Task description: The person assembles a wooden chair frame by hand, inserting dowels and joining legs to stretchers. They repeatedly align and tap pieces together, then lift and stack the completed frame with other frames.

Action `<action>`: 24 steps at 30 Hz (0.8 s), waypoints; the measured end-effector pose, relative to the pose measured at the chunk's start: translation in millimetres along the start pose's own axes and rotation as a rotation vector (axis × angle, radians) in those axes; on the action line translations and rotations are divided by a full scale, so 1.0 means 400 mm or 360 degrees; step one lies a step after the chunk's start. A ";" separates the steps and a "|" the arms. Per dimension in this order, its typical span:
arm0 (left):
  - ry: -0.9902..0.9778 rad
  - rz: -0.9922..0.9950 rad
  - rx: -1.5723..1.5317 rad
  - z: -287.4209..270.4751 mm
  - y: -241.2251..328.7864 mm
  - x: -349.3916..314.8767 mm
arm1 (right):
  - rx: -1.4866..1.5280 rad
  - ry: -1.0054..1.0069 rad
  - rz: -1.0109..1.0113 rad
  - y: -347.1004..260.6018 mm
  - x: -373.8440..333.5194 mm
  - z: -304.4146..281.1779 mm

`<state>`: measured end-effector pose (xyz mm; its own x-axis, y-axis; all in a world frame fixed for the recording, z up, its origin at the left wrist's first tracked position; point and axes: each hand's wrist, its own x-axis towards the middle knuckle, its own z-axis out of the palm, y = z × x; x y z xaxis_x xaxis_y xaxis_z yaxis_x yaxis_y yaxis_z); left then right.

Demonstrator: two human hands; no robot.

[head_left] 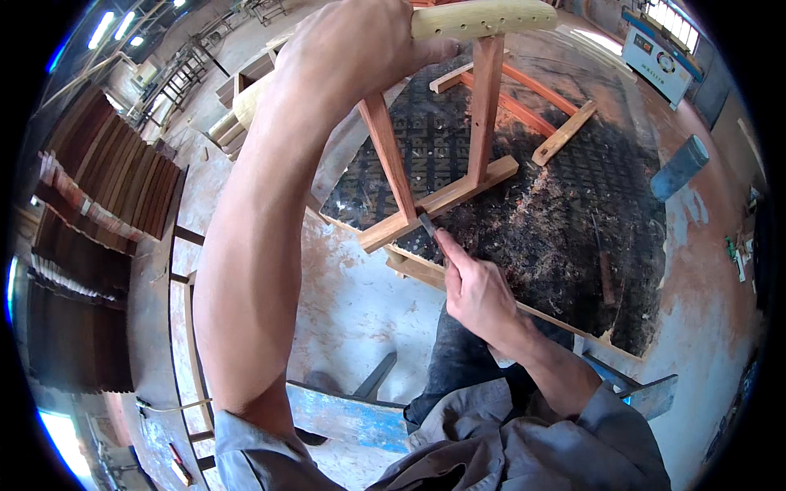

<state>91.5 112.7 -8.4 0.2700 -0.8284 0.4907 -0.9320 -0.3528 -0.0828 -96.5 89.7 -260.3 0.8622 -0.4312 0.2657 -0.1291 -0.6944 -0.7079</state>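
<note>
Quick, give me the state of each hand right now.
Left hand: closed around the pale top rail of the wooden frame.
Right hand: closed on a small chisel at the frame's joint.

One head-worn fisheye view looks steeply down, close over the wooden frame (442,155).

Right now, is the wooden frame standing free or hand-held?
Hand-held: left hand grips the frame by its pale top rail; right hand presses a tool at its lower joint.

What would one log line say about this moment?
left hand: grips pale rail | right hand: presses chisel at frame joint | wooden frame: on dark mat
</note>
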 end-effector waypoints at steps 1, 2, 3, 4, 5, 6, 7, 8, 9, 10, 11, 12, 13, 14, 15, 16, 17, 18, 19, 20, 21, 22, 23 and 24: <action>-0.0049 -0.0052 0.0019 -0.005 0.005 0.003 | 0.0047 -0.0003 0.0015 0.002 0.029 -0.002; -0.0136 -0.0085 0.0010 -0.016 0.010 -0.004 | 0.0100 -0.0020 0.0042 -0.007 0.051 -0.004; -0.0204 -0.0089 -0.0015 -0.030 0.023 0.006 | 0.0000 -0.0039 0.0088 0.008 0.080 0.016; -0.0273 -0.0092 -0.0040 -0.038 0.036 0.015 | 0.0031 -0.0016 0.0085 0.027 0.063 0.009; -0.0238 -0.0043 0.0008 -0.013 0.014 0.016 | 0.0079 -0.0020 0.0045 0.023 0.046 0.008; -0.0193 0.0009 0.0063 0.043 -0.029 0.021 | 0.0125 -0.0015 -0.0002 0.014 0.028 0.005; -0.0108 0.0054 0.0172 0.065 -0.083 0.030 | 0.0013 -0.0070 -0.0026 -0.001 -0.008 -0.010; -0.0013 -0.0022 0.0333 0.071 -0.077 0.017 | -0.0112 -0.0116 -0.0056 0.010 -0.069 -0.029; -0.0044 -0.0054 0.0269 0.069 -0.078 0.019 | 0.0168 -0.0166 0.0023 0.044 -0.118 -0.049; -0.0138 -0.0177 0.0278 0.053 -0.055 0.015 | 0.0080 -0.0077 0.0050 0.031 -0.141 -0.094; -0.0283 -0.0231 0.0221 0.041 -0.027 0.020 | -0.0014 0.0126 0.0003 0.080 -0.161 -0.124; -0.0404 -0.0262 0.0146 0.033 -0.004 0.029 | -0.0149 0.0264 0.0007 0.125 -0.165 -0.160; -0.0358 -0.0151 0.0064 0.022 -0.006 0.019 | -0.0325 0.0319 0.0060 0.148 -0.166 -0.194; -0.0305 -0.0169 -0.0022 0.020 -0.005 0.012 | -0.0444 0.0410 0.0060 0.191 -0.176 -0.200; -0.0275 -0.0113 -0.0032 0.010 -0.017 0.008 | -0.0540 0.0393 0.0106 0.244 -0.186 -0.200; -0.0253 -0.0056 -0.0035 0.000 -0.034 0.002 | -0.0626 0.0376 0.0156 0.276 -0.197 -0.191; -0.0281 -0.0111 -0.0124 0.000 -0.064 -0.001 | -0.0586 0.0406 0.0070 0.277 -0.205 -0.178; -0.0344 -0.0215 -0.0262 -0.013 -0.081 -0.002 | -0.0562 0.0436 0.0003 0.285 -0.215 -0.180; -0.0404 -0.0317 -0.0401 -0.036 -0.111 -0.011 | -0.0540 0.0466 -0.0065 0.295 -0.214 -0.186; -0.0483 -0.0411 -0.0548 -0.048 -0.143 -0.027 | -0.0543 0.0478 -0.0064 0.304 -0.214 -0.189; -0.0435 -0.0620 -0.0846 -0.044 -0.188 -0.049 | -0.0546 0.0493 -0.0048 0.314 -0.218 -0.188; -0.0386 -0.0829 -0.1131 -0.041 -0.246 -0.078 | -0.0537 0.0513 -0.0032 0.319 -0.220 -0.182; -0.0267 -0.0972 -0.1162 -0.041 -0.306 -0.108 | -0.0508 0.0511 -0.0019 0.318 -0.221 -0.175; -0.0135 -0.1119 -0.1191 -0.044 -0.370 -0.144 | -0.0480 0.0508 -0.0017 0.317 -0.216 -0.169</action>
<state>209.8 220.4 -9.2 0.8018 -0.5774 0.1543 -0.4606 -0.4324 0.7751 -220.5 0.0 -328.7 0.6761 -0.5464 0.4944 -0.2987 -0.8166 -0.4939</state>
